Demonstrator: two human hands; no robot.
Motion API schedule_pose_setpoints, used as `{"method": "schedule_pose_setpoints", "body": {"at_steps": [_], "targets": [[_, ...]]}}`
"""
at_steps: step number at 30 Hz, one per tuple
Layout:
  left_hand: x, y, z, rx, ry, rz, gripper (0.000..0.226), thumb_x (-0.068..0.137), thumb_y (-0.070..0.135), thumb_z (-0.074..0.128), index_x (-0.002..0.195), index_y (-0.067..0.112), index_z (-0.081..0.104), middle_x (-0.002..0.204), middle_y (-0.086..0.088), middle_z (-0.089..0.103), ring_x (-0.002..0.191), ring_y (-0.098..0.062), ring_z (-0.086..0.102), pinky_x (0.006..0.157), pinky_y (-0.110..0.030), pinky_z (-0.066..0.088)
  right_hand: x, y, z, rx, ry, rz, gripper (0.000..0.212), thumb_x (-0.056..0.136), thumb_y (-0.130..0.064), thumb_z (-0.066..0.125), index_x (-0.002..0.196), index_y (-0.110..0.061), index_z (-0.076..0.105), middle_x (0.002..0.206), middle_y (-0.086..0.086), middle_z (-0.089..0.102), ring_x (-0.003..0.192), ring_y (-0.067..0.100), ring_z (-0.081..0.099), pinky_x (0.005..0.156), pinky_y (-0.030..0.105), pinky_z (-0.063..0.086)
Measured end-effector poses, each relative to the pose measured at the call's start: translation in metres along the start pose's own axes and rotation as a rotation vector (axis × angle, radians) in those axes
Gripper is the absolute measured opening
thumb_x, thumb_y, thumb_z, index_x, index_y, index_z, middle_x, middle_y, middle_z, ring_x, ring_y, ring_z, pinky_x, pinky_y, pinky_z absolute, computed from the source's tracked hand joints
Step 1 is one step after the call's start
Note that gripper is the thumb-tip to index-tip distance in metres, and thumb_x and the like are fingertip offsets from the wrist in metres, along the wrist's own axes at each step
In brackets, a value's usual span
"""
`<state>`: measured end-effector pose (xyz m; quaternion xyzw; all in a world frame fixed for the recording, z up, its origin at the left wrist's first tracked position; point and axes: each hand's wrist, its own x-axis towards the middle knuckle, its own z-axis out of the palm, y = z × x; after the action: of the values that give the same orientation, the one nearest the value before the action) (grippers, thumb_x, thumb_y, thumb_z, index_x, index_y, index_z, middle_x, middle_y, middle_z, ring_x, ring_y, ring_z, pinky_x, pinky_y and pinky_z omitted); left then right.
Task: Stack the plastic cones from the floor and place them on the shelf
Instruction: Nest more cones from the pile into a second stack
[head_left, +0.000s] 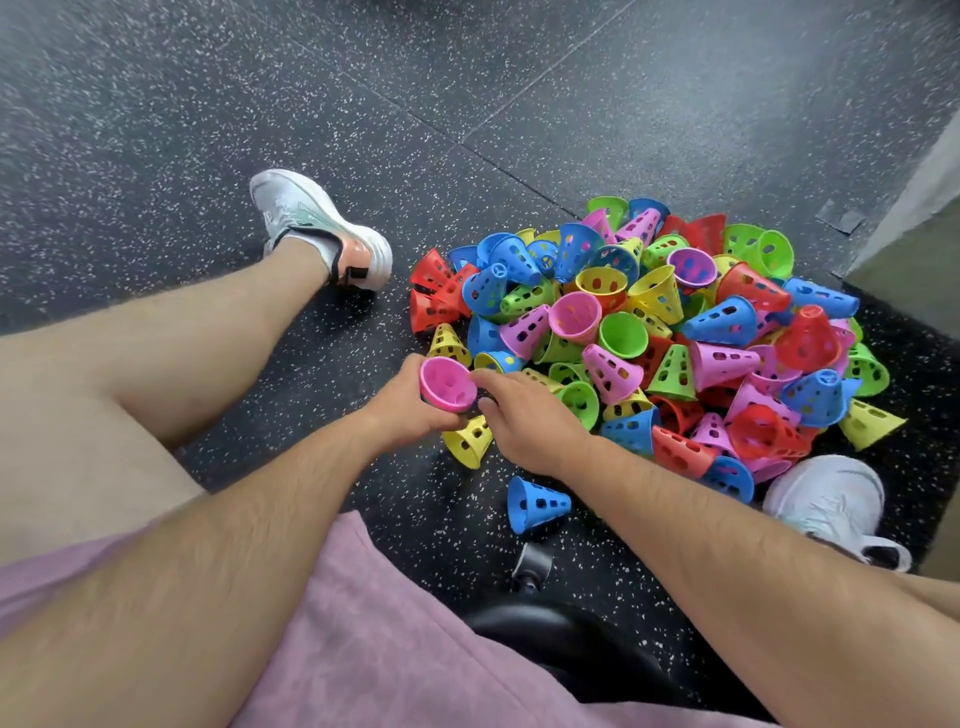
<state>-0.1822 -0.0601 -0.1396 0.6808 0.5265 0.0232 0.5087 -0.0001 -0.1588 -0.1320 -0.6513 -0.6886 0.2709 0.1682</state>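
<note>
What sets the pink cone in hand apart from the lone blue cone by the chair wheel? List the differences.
The pink cone is gripped by the left hand; the blue cone lies loose on the floor. The pink cone shows its open mouth; the blue cone lies sideways, showing its outer wall. Both have holes.

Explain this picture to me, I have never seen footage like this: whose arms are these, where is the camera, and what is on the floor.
There is no machine here. A person wears one camera on the head, looking forward and down, so you see the wearer's own body from above. On the speckled floor lies a pile of small coloured plastic cones with holes. One blue cone lies apart from it, nearer the person. The left hand grips a pink cone, its open end toward the camera. The right hand reaches its fingers to that cone's rim; whether they grip it cannot be told. No shelf is in view.
</note>
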Motion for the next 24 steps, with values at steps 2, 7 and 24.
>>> {"method": "schedule_pose_setpoints", "body": {"at_steps": [2, 7, 24], "targets": [[0.002, -0.006, -0.004, 0.009, 0.003, -0.027, 0.082, 0.066, 0.022, 0.098, 0.128, 0.021, 0.043, 0.114, 0.0, 0.06, 0.106, -0.018, 0.064, 0.084, -0.035, 0.054, 0.006, 0.0, 0.004, 0.015, -0.039, 0.057, 0.039, 0.102, -0.027, 0.039, 0.141, -0.028, 0.038, 0.126, 0.005, 0.062, 0.115, 0.024, 0.054, 0.095, 0.045, 0.047], [0.003, -0.02, -0.01, 0.068, -0.039, -0.107, 0.082, 0.069, 0.028, 0.097, 0.127, 0.023, 0.039, 0.116, -0.001, 0.059, 0.103, -0.018, 0.061, 0.077, -0.033, 0.051, 0.009, 0.007, 0.011, -0.155, -0.204, -0.039, 0.034, 0.092, -0.008, 0.044, 0.121, -0.019, 0.057, 0.131, 0.003, 0.058, 0.119, 0.028, 0.052, 0.094, 0.044, 0.045], [0.007, -0.033, -0.018, 0.095, -0.098, -0.153, 0.085, 0.071, 0.029, 0.096, 0.133, 0.023, 0.038, 0.12, -0.001, 0.059, 0.103, -0.018, 0.062, 0.073, -0.032, 0.049, 0.014, 0.02, 0.028, -0.429, -0.359, -0.069, 0.085, 0.093, -0.052, 0.061, 0.157, -0.012, 0.023, 0.163, 0.005, 0.023, 0.146, 0.024, 0.026, 0.12, 0.036, 0.026]]}}
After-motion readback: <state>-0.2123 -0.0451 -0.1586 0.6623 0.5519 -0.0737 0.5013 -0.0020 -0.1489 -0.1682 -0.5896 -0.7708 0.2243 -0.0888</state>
